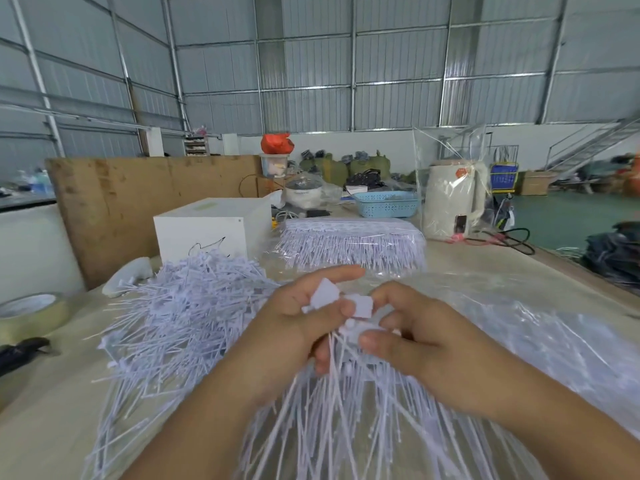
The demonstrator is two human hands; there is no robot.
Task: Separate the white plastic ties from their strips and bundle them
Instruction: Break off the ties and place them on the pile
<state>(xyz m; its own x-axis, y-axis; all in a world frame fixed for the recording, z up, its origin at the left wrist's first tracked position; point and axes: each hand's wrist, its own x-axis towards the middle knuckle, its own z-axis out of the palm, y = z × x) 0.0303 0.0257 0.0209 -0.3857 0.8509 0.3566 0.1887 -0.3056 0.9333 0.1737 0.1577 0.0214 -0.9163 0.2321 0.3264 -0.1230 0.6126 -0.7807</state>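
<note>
- We see both hands meet at centre frame over the table (52,403), working one bunch of white ties (346,403).
- Left hand (298,327): fingers curled round the bunch's top end, thumb pressed on the square tags (325,294).
- Right hand (408,330): thumb and fingers pinch tags at the same end; exact contact is blurred, so we can't tell which tie.
- The ties' tails fan down toward us between the forearms.
- Loose pile (180,306) lies just left of the hands.
- Unseparated strips (353,242) sit stacked behind, beside a white box (207,233).
- Tape roll (31,313) at left edge, plastic sheet (554,341) on the right.
</note>
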